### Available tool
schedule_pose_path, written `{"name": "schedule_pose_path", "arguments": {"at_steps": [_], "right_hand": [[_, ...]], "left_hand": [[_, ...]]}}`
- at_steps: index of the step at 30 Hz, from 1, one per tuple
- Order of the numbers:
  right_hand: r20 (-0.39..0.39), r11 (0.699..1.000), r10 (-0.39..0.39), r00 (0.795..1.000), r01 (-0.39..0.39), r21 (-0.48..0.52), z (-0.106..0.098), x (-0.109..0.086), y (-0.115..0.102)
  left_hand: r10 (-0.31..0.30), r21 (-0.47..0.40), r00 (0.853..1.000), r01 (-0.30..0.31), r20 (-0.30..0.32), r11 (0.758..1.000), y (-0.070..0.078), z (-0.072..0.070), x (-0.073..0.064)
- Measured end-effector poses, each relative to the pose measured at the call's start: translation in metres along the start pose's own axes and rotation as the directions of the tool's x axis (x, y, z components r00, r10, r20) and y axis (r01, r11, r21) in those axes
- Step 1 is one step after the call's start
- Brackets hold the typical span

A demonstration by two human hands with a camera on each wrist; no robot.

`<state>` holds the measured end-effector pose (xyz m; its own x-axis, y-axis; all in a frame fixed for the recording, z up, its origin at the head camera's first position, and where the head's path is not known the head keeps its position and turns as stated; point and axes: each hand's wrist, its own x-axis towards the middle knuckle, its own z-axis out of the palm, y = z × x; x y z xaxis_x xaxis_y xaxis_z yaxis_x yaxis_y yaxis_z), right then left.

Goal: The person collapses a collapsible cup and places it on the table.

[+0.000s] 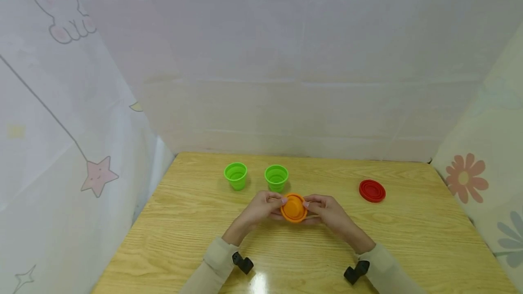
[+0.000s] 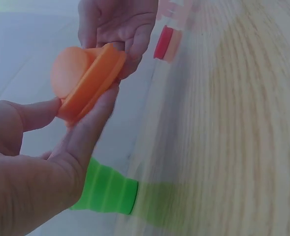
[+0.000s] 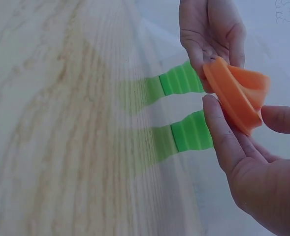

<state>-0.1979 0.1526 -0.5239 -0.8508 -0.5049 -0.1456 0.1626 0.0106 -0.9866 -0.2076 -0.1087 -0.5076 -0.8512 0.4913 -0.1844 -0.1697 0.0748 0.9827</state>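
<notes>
Both hands hold an orange collapsible cup [image 1: 293,208] above the table, one at each side of its rim. My left hand [image 1: 264,206] pinches the left edge between thumb and fingers. On the opposite edge my right hand [image 1: 325,212] pinches it the same way. The cup is partly folded, its middle bulging out past the rim in the left wrist view, where the orange cup [image 2: 88,81] is tilted. Just behind the hands stands an expanded green cup [image 1: 276,178], and another green cup [image 1: 235,175] is to its left.
A flattened red collapsible cup [image 1: 372,191] lies at the right on the wooden table [image 1: 171,221]. Pale printed sheets [image 1: 302,67] hang behind the table and on both sides. Each wrist carries a small black camera [image 1: 243,263].
</notes>
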Motion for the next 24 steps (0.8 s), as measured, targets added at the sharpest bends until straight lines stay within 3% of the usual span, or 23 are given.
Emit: {"name": "schedule_pose_path", "arguments": {"at_steps": [9, 24], "right_hand": [[-0.031, 1.0, -0.012, 0.999, 0.012, 0.011, 0.0003, -0.0013, -0.0043], [-0.022, 0.999, -0.031, 0.999, 0.03, -0.044, -0.0024, -0.002, -0.0028]], "left_hand": [[-0.019, -0.078, 1.0, 0.019, -0.005, 0.997, -0.0056, 0.0062, -0.0017], [-0.019, -0.001, 1.0, 0.019, -0.019, 1.0, -0.0035, 0.0029, -0.0002]]}}
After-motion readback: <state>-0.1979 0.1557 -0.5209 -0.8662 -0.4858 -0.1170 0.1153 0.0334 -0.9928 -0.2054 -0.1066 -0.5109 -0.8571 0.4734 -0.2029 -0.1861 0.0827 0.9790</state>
